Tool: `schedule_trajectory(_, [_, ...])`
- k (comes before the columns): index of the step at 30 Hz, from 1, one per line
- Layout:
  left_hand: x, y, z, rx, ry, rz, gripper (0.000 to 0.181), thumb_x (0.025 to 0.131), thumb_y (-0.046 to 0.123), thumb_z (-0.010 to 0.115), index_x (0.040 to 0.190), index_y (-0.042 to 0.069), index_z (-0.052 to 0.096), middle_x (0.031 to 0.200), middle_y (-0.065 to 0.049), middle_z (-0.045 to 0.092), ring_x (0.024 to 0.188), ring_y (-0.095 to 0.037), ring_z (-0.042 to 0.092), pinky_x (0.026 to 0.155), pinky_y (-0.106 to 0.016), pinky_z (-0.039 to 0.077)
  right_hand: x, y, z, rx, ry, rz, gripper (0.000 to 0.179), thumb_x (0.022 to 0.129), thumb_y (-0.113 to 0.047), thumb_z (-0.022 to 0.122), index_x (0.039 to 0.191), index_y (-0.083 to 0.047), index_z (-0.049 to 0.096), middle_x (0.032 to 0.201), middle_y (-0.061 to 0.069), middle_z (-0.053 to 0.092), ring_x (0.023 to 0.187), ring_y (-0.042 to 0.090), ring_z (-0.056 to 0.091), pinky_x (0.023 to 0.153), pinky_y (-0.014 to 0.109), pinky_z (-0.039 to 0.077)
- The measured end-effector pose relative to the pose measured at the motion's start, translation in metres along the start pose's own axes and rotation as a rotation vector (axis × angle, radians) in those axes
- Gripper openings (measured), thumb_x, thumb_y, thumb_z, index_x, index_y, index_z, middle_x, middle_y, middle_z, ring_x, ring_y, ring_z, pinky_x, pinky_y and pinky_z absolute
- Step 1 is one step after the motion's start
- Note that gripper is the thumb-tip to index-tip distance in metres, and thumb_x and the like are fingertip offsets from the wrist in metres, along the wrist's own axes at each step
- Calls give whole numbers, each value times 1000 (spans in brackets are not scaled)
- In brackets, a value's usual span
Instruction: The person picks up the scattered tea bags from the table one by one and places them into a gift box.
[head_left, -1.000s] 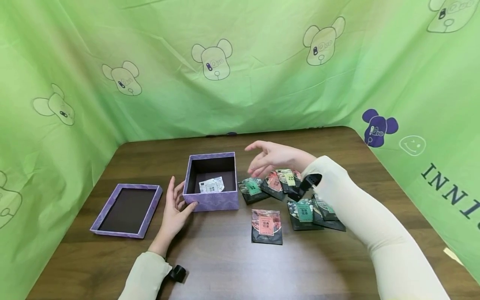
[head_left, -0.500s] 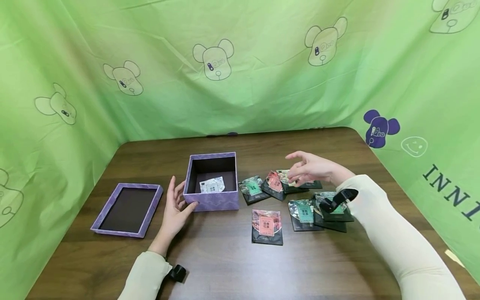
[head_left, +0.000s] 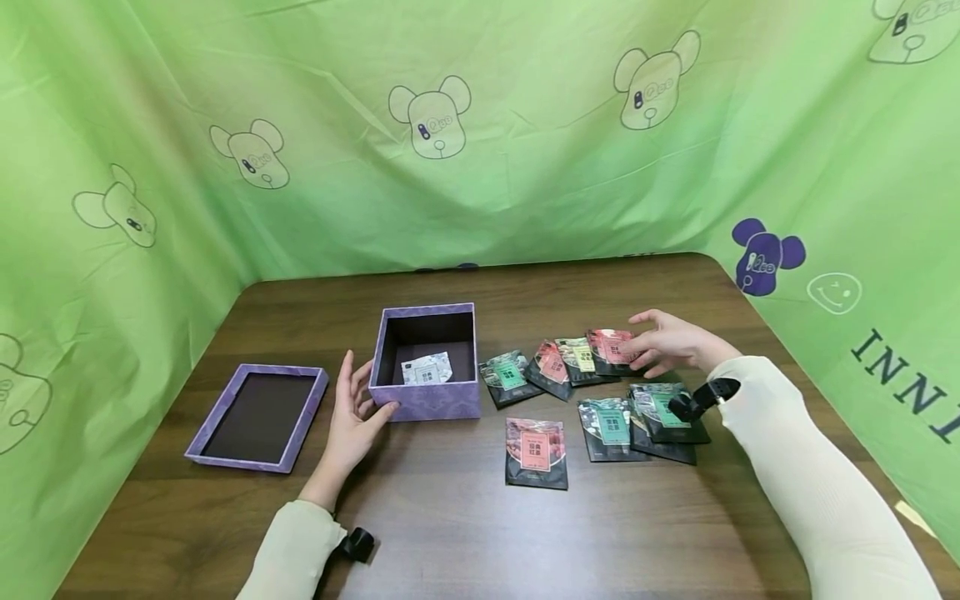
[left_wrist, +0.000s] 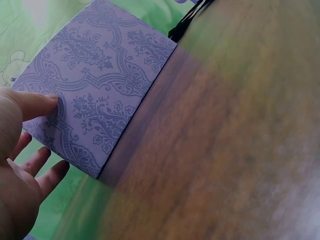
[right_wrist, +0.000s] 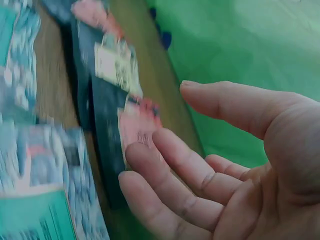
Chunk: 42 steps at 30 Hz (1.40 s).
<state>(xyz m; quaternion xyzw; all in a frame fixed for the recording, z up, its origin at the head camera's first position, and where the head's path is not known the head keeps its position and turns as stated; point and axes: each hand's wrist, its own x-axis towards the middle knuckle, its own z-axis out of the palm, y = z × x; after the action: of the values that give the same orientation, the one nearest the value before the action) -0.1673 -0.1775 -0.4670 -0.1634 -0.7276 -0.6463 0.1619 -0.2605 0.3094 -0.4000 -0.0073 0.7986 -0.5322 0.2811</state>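
My left hand (head_left: 355, 423) holds the near left corner of a purple patterned box (head_left: 437, 403), its thumb on the front wall and its fingers along the left side. White sachets (head_left: 427, 369) with printed labels lie inside the box. My right hand (head_left: 672, 342) is over the back row of tea sachets, fingertips right at the edge of a red-labelled sachet (head_left: 609, 343). In the right wrist view its thumb stands apart from loosely bent fingers (right_wrist: 150, 170), with nothing between them.
The box lid (head_left: 307, 421) lies inside up on the left. A yellow-labelled sachet (head_left: 581, 357) and others fan out right of the box. Green-labelled sachets (head_left: 609, 427) lie nearer, one overlapping another. A single red sachet (head_left: 536, 451) sits in front. Green curtain (head_left: 480, 217) surrounds the wooden table.
My right hand has moved right and downward, from beside the box to the far right sachet of the back row. The left hand has stayed at the box.
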Motion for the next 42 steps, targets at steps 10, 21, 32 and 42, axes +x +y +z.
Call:
schedule_trajectory(10, [0, 0, 0, -3, 1, 14, 97, 80, -24, 64, 155, -5, 4, 145, -38, 36, 128, -23, 47, 91, -19, 44, 4, 6, 2, -250, 121, 99, 93, 90, -26, 72, 145, 17, 11, 113, 28, 44, 76, 24, 61, 63, 39, 57])
schedule_trajectory(21, [1, 1, -1, 21, 3, -2, 97, 81, -23, 65, 155, -4, 4, 146, -36, 37, 129, -47, 39, 91, -19, 43, 18, 8, 15, -484, 213, 57, 98, 75, -25, 86, 136, 20, 23, 130, 43, 31, 109, 49, 46, 74, 50, 54])
schedule_trajectory(32, [2, 1, -1, 14, -4, 5, 97, 81, -23, 64, 154, -7, 4, 146, -37, 36, 128, -46, 39, 91, -19, 43, 22, 19, 17, -449, 313, -100, 80, 65, -12, 90, 118, 13, 34, 108, 29, 44, 98, 39, 44, 86, 48, 40])
schedule_trajectory(42, [0, 1, -1, 12, 1, -1, 97, 81, -23, 65, 155, -5, 4, 146, -36, 36, 129, -30, 44, 92, -19, 43, 22, 26, 14, -339, 390, -214, 70, 64, 6, 81, 118, 9, 37, 104, 25, 48, 93, 35, 48, 73, 36, 44])
